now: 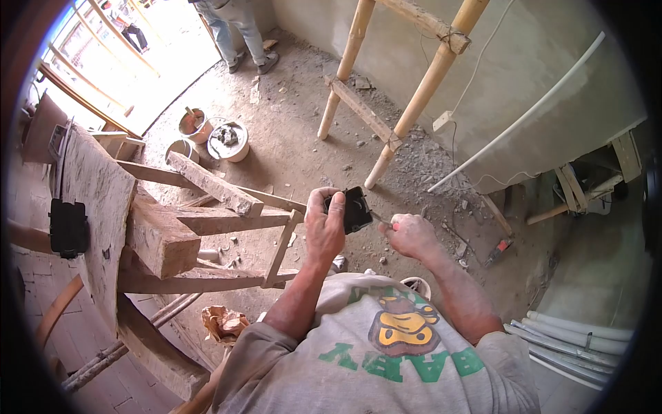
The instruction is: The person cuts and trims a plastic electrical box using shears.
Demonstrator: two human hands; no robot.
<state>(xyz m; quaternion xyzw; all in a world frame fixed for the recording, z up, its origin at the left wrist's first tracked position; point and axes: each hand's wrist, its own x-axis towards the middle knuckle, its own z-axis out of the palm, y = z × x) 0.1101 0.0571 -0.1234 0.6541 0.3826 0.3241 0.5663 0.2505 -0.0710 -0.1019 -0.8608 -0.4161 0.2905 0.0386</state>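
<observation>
In front of my chest, my left hand (325, 224) grips a black electrical box (357, 209) by its edge, thumb on the near side. My right hand (412, 238) is closed around a small screwdriver (394, 225); some red of its handle shows between the fingers. Its thin shaft (378, 218) points left and reaches the box's right side; whether the tip touches cannot be made out. Another black electrical box (69, 228) lies on the worn wooden board (96, 172) at left.
A wooden trestle (207, 222) stands left. Beyond are buckets (229, 142), one holding grey mix. A bamboo ladder (420, 90) leans ahead, near rubble. White pipes (579, 331) lie at right. Another person's legs (245, 34) stand at the back beside the bright opening.
</observation>
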